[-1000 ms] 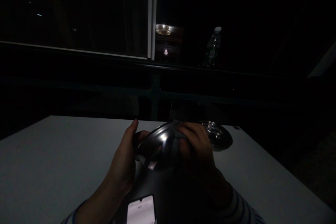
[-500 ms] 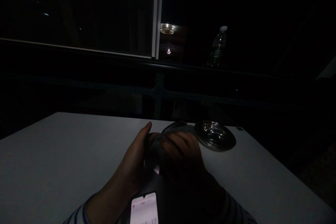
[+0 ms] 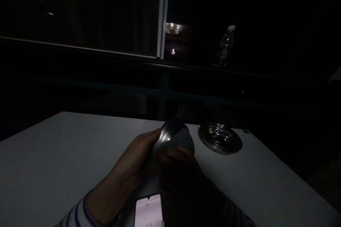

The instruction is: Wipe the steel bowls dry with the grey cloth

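Over the white, straight-edged desk, a shiny, round silver metal dish is held tilted between the hands. The left hand grips its left side; the right hand, deep in shadow, has its fingers bunched on a thin grey cloth against the dish. Between the forearms is a black-edged phone, its lit pale-pink screen cut off below. To the right, near the far edge, sits a stack of shiny silver metal dishes, apart from the held one. Behind the desk, a clear plastic bottle with a white cap stands near a white window frame.

The phone's digits are too faint to read surely; the bottle's pale label and a small dark rectangular marking by the desk's far right corner are illegible.

Bare desk stretches left of the left hand; another strip runs along the right edge.
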Demonstrator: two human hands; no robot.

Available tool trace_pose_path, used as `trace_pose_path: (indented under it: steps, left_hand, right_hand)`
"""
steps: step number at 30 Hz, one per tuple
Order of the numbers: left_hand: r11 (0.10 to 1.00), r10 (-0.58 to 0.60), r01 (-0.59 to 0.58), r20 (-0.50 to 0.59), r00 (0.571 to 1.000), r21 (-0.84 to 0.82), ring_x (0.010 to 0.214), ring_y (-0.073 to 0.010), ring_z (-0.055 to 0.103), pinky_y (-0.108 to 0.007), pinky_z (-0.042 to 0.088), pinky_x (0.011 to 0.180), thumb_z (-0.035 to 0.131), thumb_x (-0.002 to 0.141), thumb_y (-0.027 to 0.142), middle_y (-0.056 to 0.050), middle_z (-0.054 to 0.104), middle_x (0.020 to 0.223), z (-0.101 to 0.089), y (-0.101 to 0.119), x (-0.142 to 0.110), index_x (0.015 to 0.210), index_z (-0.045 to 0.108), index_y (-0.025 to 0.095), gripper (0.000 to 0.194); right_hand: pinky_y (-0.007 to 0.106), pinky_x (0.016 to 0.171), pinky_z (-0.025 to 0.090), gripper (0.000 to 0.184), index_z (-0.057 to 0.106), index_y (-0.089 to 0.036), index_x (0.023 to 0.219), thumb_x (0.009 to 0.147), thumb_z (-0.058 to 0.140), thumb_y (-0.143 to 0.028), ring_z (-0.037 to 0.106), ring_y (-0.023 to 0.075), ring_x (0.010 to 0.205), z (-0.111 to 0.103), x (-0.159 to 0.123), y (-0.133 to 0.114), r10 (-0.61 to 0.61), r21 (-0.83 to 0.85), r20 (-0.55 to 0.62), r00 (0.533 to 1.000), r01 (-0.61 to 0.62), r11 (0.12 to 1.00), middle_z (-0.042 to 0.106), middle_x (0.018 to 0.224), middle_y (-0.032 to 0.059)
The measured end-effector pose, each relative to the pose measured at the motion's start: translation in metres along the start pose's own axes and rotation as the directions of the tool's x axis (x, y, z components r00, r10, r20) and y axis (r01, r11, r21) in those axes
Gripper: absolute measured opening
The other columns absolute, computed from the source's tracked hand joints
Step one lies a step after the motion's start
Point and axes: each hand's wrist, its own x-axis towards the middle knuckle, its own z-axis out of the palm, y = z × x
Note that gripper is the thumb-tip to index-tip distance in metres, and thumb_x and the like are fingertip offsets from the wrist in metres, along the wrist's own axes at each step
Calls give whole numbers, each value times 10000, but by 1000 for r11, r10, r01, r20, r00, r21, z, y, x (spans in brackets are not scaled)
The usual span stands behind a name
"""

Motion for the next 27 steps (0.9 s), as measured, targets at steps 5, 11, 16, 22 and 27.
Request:
trace_pose_path:
  steps: [5, 11, 16, 22, 27]
  left_hand:
    - [996, 78, -79, -21, 997, -44, 555, -144, 608, -237, 467, 546, 546, 763, 177, -52, 667, 636, -4, 9, 1, 749, 652, 125, 119]
    - [997, -26, 28, 37, 999, -66, 548, -143, 586, -246, 458, 546, 552, 766, 252, -53, 651, 615, -3, 1, 4, 724, 654, 125, 168]
    - [994, 104, -103, -10, 995, 41, 534, -124, 544, -227, 424, 532, 616, 711, 367, -1, 613, 569, 0, -8, 6, 639, 625, 149, 230]
    - [953, 208, -175, -118, 971, 248, 458, -98, 464, -216, 364, 468, 579, 676, 558, 29, 529, 477, -2, -11, 5, 537, 546, 160, 423]
    - [923, 276, -218, -153, 949, 316, 403, -85, 427, -205, 317, 422, 570, 673, 570, 26, 500, 423, -1, -12, 5, 470, 517, 158, 462]
  right_hand:
    - [295, 904, 409, 259, 607, -159, 1010, 905, 375, -204, 507, 117, 1014, 12, -10, -7, -71, -33, 38, 997, 72, 997, 642, 1017, -21]
    - [326, 883, 386, 225, 597, -180, 1018, 854, 449, -215, 483, 147, 994, 0, 2, 5, -15, -67, -27, 1000, 13, 998, 644, 971, -18]
    - [337, 850, 358, 237, 584, -173, 1022, 849, 445, -257, 454, 176, 987, -15, 12, 10, 86, -73, -46, 995, -90, 993, 620, 978, 24]
    - [371, 845, 333, 316, 545, -175, 1096, 821, 470, -312, 446, 209, 1019, -16, 11, 10, 176, -12, -22, 984, -176, 984, 578, 1090, 47]
    - [359, 818, 345, 296, 541, -189, 1089, 822, 491, -306, 458, 208, 995, -20, 12, 13, 232, 14, -76, 970, -231, 973, 580, 1074, 48]
